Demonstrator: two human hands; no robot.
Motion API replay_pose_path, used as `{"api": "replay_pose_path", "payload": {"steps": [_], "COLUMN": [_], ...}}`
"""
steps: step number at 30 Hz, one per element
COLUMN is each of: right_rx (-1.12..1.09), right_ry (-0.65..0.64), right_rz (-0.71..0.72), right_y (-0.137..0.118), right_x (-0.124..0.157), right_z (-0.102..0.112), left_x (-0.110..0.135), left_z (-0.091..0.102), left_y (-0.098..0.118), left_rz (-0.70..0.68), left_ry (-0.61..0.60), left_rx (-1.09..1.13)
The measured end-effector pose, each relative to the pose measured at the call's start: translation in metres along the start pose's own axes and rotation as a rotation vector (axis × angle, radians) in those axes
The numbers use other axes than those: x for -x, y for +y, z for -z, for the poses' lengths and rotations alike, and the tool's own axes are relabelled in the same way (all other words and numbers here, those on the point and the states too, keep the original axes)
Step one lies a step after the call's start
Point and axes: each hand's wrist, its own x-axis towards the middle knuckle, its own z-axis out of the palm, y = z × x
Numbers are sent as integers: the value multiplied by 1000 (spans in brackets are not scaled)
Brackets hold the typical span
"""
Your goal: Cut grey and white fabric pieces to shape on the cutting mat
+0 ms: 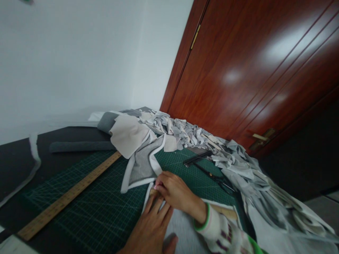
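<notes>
A light grey fabric piece with white edges [182,229] lies on the green cutting mat [106,197] at the bottom middle. My left hand [150,225] rests flat on its left side, fingers stretched out over a strip of wooden ruler [225,211], which shows again beyond my right wrist. Just above those fingertips, at the piece's upper left corner, my right hand [176,192] is closed in a pinch. What its fingertips hold is too small to make out. A darker grey fabric piece with white edging [144,162] lies just beyond my right fingers.
A long wooden ruler [71,194] crosses the mat's left side. Scissors [215,178] and a black bar-shaped tool [197,158] lie to the right. Fabric scraps [182,130] pile up along the wooden door [238,63]. A dark rolled strip [79,146] sits near the white wall.
</notes>
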Motion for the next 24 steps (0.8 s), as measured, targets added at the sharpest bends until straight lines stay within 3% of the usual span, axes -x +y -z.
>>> {"api": "replay_pose_path", "payload": {"steps": [12, 24], "right_rx": [6, 48], "right_ry": [-27, -52], "right_rz": [23, -26], "right_y": [3, 0], "right_x": [-4, -8], "right_z": [-4, -3], "left_x": [1, -1], "left_z": [-1, 5], "left_y": [-1, 0], "left_rz": [0, 2], "left_ry": [47, -5], "left_rx": [3, -19]}}
